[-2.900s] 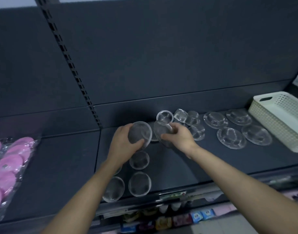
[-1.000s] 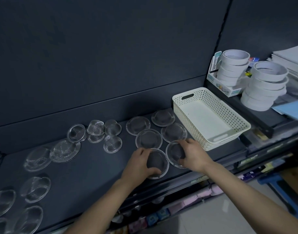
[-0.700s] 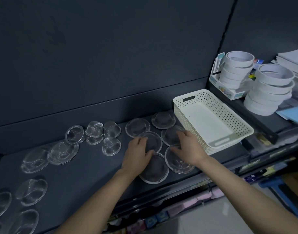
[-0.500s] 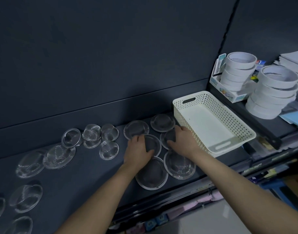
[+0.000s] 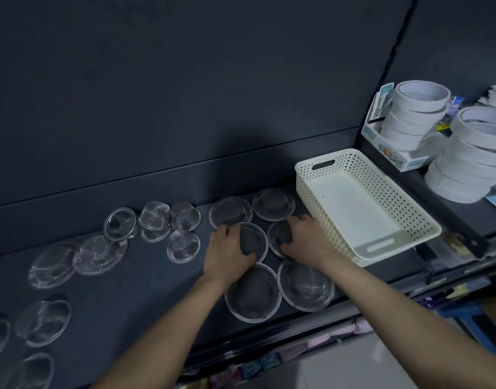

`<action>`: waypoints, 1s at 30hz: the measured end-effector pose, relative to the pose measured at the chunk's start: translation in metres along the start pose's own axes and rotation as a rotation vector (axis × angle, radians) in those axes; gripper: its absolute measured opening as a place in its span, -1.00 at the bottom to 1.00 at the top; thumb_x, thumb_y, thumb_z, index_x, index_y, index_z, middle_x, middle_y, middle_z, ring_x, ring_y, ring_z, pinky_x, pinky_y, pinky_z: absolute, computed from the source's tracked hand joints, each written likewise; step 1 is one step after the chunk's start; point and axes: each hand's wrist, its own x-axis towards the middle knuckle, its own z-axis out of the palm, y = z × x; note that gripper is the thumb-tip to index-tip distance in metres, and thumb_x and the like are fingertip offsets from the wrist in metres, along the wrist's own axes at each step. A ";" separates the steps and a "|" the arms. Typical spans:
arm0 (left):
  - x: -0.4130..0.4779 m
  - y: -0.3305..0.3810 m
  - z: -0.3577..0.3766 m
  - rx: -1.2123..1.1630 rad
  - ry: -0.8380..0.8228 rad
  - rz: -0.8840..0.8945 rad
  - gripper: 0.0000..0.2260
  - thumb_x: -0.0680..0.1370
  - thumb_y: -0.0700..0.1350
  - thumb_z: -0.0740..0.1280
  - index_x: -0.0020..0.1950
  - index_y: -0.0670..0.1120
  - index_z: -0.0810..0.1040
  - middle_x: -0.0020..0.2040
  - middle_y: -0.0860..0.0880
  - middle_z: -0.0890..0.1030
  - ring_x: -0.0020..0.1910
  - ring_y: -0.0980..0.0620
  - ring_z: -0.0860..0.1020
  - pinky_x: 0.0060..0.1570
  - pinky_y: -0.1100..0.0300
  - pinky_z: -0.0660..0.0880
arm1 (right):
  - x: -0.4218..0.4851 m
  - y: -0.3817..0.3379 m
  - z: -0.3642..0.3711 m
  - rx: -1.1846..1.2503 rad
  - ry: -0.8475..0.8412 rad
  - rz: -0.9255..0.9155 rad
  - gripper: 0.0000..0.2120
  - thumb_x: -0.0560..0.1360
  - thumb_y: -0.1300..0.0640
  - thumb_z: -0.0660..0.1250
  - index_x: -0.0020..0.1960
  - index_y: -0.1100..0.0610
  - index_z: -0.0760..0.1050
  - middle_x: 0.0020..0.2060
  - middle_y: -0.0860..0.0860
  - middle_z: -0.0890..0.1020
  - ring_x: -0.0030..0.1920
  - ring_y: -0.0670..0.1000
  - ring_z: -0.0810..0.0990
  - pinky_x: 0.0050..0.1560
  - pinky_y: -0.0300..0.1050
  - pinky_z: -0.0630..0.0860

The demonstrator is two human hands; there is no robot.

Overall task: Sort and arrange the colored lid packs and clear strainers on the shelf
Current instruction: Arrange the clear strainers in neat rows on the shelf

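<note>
Aligning step: left hand (image 5: 227,255) curled round strainer (image 5: 255,242); right hand (image 5: 307,242) curled round neighbouring strainer (image 5: 279,237). Next: square both with row (image 5: 231,212) beyond fingertips.

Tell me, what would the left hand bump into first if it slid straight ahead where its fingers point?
Probably the back-row strainer just past its fingertips. The left hand grips a middle strainer and points toward the shelf's back wall; depth is unclear, so they may already touch.
</note>
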 end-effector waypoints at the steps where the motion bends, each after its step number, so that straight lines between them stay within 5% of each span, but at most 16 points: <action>1: 0.000 -0.001 -0.001 -0.004 -0.002 -0.004 -0.41 0.38 0.03 0.40 0.37 -0.06 0.36 0.25 -0.11 0.41 0.23 -0.16 0.37 0.23 0.06 0.36 | 0.000 0.001 -0.001 0.003 -0.007 -0.005 -0.48 0.37 0.00 0.39 0.28 0.12 0.39 0.11 0.18 0.47 0.17 0.23 0.42 0.16 0.02 0.46; 9: -0.001 -0.004 -0.003 -0.008 -0.007 -0.008 -0.40 0.39 0.04 0.40 0.39 -0.06 0.34 0.25 -0.11 0.40 0.24 -0.16 0.36 0.24 0.05 0.35 | -0.005 0.005 -0.007 0.047 -0.022 -0.057 -0.31 0.33 0.04 0.41 0.42 0.08 0.30 0.23 0.16 0.44 0.26 0.20 0.39 0.28 -0.05 0.38; 22: -0.002 -0.004 -0.006 0.007 -0.023 0.001 -0.40 0.41 0.03 0.39 0.40 -0.08 0.33 0.27 -0.13 0.40 0.26 -0.16 0.35 0.27 0.03 0.35 | -0.007 0.001 -0.010 0.009 0.004 -0.042 -0.41 0.37 0.02 0.38 0.36 0.09 0.35 0.23 0.18 0.40 0.24 0.23 0.33 0.23 -0.07 0.34; 30: 0.020 0.013 -0.009 0.080 -0.053 0.338 -0.59 0.61 -0.10 0.16 0.45 -0.18 0.30 0.43 -0.13 0.36 0.44 -0.10 0.23 0.42 0.16 0.08 | -0.005 0.003 -0.005 0.050 -0.028 -0.065 -0.33 0.37 0.08 0.40 0.44 0.09 0.28 0.27 0.17 0.39 0.28 0.22 0.31 0.26 -0.10 0.32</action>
